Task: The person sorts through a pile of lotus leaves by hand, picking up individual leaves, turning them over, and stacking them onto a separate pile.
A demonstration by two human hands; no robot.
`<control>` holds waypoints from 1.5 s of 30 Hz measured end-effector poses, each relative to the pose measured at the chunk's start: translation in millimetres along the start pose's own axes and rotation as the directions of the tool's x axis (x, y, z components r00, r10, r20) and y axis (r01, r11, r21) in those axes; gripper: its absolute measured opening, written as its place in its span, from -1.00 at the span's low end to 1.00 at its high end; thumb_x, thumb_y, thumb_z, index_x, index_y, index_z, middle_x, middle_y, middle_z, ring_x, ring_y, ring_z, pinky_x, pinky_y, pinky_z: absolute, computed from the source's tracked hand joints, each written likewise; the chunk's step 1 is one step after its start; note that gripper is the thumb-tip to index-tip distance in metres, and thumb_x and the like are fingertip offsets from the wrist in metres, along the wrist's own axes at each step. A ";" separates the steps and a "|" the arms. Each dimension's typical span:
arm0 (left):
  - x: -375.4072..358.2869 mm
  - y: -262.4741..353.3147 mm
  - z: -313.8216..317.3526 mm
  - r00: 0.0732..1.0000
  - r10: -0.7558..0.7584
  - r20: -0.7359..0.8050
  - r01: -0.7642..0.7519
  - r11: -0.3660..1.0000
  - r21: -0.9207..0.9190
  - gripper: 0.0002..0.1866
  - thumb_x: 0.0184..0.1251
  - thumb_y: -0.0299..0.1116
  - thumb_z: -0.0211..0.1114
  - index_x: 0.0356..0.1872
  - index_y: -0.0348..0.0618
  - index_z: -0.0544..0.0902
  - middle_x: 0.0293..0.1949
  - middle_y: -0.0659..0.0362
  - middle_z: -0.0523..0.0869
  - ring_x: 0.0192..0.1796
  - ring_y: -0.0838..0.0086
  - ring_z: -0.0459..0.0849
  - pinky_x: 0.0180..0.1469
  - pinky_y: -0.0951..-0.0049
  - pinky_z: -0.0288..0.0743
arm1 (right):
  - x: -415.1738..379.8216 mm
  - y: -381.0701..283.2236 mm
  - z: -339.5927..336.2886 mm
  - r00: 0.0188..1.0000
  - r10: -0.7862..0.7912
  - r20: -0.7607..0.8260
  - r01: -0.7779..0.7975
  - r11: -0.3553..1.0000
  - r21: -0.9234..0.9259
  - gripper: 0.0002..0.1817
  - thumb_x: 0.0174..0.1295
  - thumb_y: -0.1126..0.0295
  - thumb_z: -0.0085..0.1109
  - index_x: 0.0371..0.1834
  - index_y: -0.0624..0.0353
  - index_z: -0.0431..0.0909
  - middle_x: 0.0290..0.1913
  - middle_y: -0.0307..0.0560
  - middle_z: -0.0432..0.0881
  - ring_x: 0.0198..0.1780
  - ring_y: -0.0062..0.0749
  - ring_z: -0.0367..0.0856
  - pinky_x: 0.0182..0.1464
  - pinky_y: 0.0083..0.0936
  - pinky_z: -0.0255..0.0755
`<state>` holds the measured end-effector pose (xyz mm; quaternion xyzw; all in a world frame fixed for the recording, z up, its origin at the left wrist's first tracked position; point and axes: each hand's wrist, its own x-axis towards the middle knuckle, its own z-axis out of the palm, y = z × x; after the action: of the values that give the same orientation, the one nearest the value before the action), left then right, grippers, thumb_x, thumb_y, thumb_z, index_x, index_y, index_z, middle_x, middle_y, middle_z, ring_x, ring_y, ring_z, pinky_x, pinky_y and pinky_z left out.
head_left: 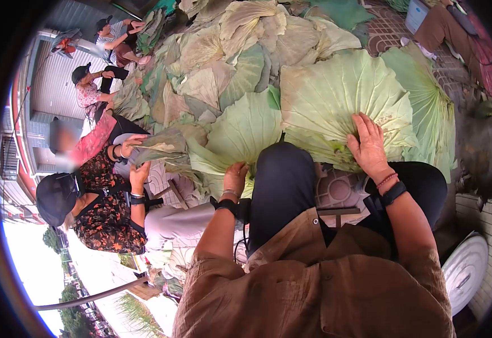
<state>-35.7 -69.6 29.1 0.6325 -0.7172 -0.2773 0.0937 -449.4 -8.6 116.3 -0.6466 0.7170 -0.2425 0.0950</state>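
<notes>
Large pale green lotus leaves lie in front of my knees. My right hand [369,147] rests on a broad lotus leaf [342,96], its fingers stretched out over the veined surface near the lower edge. At the near edge of another lotus leaf [240,129], left of my knee, my left hand [235,179] is closed with its fingers curled on the rim; the fingertips are partly hidden. A greener lotus leaf [423,107] spreads out to the right, partly under the broad one. Both wrists wear dark bands.
A heap of drying, brownish lotus leaves [257,34] fills the far side. Close on my left, a person in a dark cap [60,197] holds a folded leaf [158,143]. Several other people sit beyond. A round white lid [467,270] stands at my right.
</notes>
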 end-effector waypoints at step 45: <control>69.7 302.0 18.9 0.808 0.529 0.260 -0.570 0.813 0.120 -0.61 0.19 -0.23 0.31 0.08 0.15 0.64 0.04 0.21 0.65 0.15 0.22 0.50 0.25 0.19 0.27 | 17.7 -6.2 -49.2 0.958 -0.110 -0.263 0.135 0.988 0.078 -0.69 0.12 0.39 0.22 -0.07 0.24 0.51 -0.14 0.14 0.62 -0.08 0.12 0.56 0.04 -0.18 0.45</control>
<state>-315.9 -117.2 154.3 0.3693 -0.8989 -0.2339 0.0309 -468.7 -15.0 164.9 -0.6475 0.6694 -0.3638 0.0164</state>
